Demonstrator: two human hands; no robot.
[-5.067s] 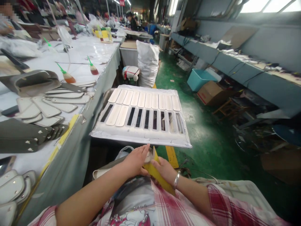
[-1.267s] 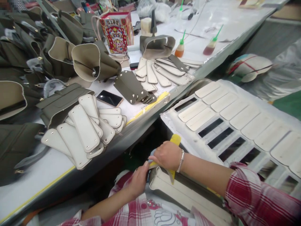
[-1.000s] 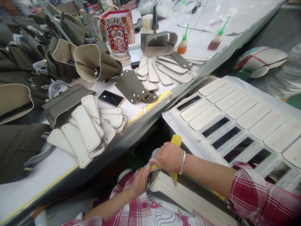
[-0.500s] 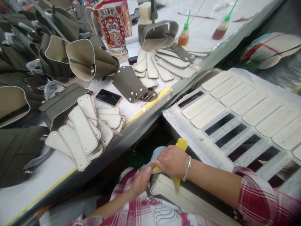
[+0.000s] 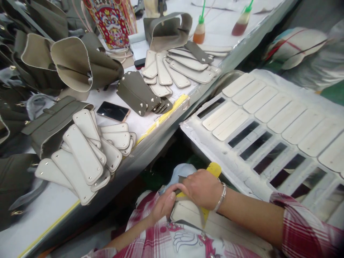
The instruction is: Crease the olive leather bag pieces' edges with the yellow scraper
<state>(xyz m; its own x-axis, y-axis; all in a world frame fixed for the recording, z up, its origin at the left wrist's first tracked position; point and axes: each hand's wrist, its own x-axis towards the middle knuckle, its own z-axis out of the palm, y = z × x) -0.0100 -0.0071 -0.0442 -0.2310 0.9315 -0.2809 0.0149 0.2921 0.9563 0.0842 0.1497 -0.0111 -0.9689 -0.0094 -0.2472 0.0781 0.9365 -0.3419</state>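
Observation:
In my lap lies a cream bag piece (image 5: 185, 216). My left hand (image 5: 163, 206) is closed on its near end, thumb on top. My right hand (image 5: 202, 188), a silver bangle at the wrist, is closed round a yellow flat tool (image 5: 213, 169) whose rounded end sticks out above the knuckles and whose lower edge reaches onto the cream piece. Both hands meet at the piece's corner. What lies under the palms is hidden.
A white slotted rack (image 5: 223, 157) at my right carries cream strips (image 5: 271, 109). On the table (image 5: 40, 215) to the left lie fanned cream panels (image 5: 86, 154), olive panels (image 5: 138, 91), a phone (image 5: 113, 111), olive bags (image 5: 72, 62), glue bottles (image 5: 199, 30) and a red patterned bag (image 5: 113, 21).
Five seconds ago I looked ahead along the aisle; the view has since swung left and down to the table. In the last second both hands stay on the cream piece and yellow tool.

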